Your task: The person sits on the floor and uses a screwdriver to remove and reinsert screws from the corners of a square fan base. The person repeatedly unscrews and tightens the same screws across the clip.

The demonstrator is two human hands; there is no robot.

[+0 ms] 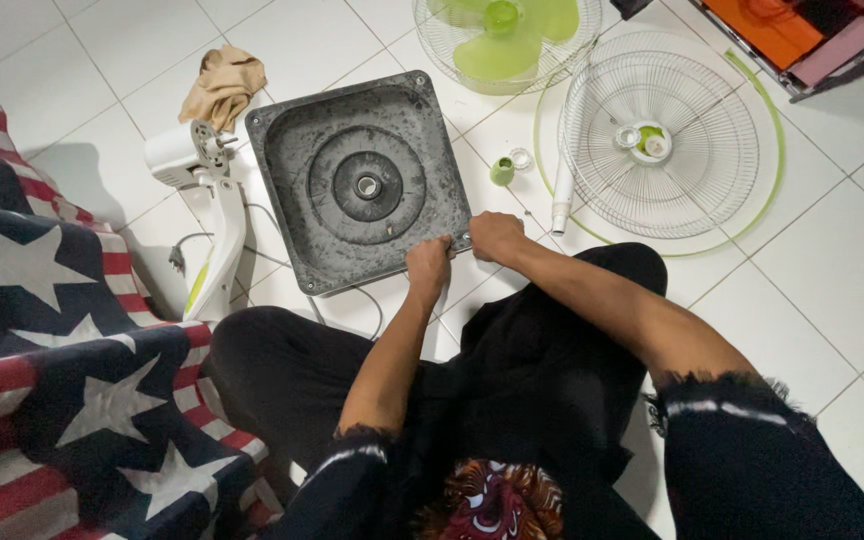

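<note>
pinching a corner of the upturned grey fan base [357, 185], left hand [429, 265] and right hand [495, 235] both closed on it, steadying it on the floor [832, 260].

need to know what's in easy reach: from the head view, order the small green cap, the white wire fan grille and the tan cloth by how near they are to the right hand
1. Small green cap, on the floor tiles just beyond the right hand.
2. White wire fan grille, lying flat farther off to the right.
3. Tan cloth, crumpled beyond the dark square fan base, far to the left.
</note>
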